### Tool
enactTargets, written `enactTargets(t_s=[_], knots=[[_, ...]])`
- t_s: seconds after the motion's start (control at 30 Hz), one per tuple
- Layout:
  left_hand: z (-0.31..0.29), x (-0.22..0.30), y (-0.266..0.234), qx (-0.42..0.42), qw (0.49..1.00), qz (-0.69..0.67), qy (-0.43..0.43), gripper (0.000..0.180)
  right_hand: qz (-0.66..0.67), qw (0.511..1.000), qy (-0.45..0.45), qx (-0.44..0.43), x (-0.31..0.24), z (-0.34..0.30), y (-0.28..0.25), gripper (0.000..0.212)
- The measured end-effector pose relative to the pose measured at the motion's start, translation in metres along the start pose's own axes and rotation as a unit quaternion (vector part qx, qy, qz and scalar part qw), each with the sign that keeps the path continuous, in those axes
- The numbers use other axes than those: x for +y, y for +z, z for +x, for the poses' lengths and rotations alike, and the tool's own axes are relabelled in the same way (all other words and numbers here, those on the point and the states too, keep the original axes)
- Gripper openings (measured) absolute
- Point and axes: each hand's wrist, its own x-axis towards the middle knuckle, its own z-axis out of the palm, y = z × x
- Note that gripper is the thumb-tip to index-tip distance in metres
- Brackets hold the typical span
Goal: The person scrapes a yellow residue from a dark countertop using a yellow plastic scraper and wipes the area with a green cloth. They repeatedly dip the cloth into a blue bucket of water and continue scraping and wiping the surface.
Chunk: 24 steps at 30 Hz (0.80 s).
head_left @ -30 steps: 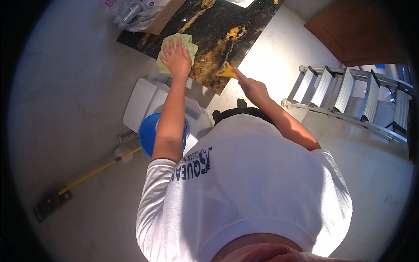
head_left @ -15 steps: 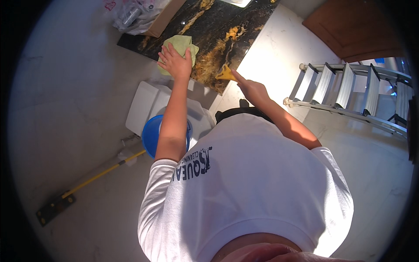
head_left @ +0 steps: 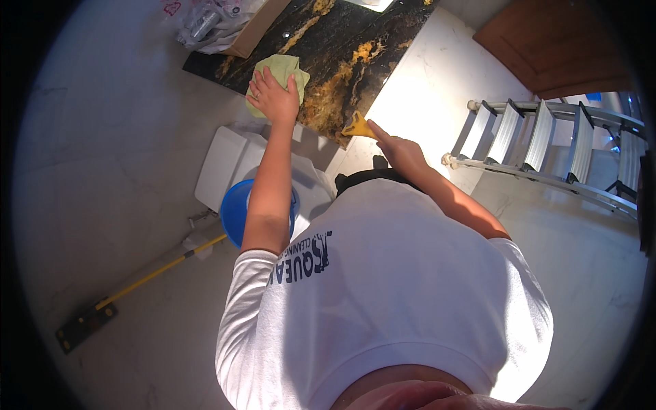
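Observation:
My left hand (head_left: 275, 99) lies with fingers spread on a pale green cloth (head_left: 285, 68), pressing it against the dark countertop (head_left: 328, 51) with gold veining. At the counter's near right edge, my right hand (head_left: 403, 156) is closed around the handle of a yellow scraper (head_left: 359, 126), index finger stretched along it. The scraper's wide end rests on or just over the stone near the corner; contact is hard to make out.
A box with plastic bags (head_left: 212, 27) stands at the counter's far left. Below my left arm are a white toilet (head_left: 222, 160) and blue bucket (head_left: 236, 212). A yellow-handled flat mop (head_left: 143, 273) leans left. An aluminium ladder (head_left: 540, 140) and brown door (head_left: 547, 48) are right.
My right hand has shifted slightly right and nearer to me, turning the scraper a little toward the counter edge. The left hand and cloth have barely moved.

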Motion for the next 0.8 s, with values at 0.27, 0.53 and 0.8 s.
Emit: enactTargets(t_s=[0.27,0.53,0.8], knots=[[-0.001,0.000,-0.003,-0.012,1.000,-0.003,0.000,0.069,0.030,0.998,-0.042,0.035,-0.006,0.014,0.004,0.059],[-0.002,0.002,-0.002,-0.008,1.000,0.001,-0.003,0.068,0.027,0.999,-0.028,0.008,-0.010,0.022,0.003,0.059],[-0.001,0.001,-0.001,-0.003,1.000,-0.002,-0.003,0.066,0.002,1.000,-0.011,-0.018,-0.009,0.022,0.000,0.058]])
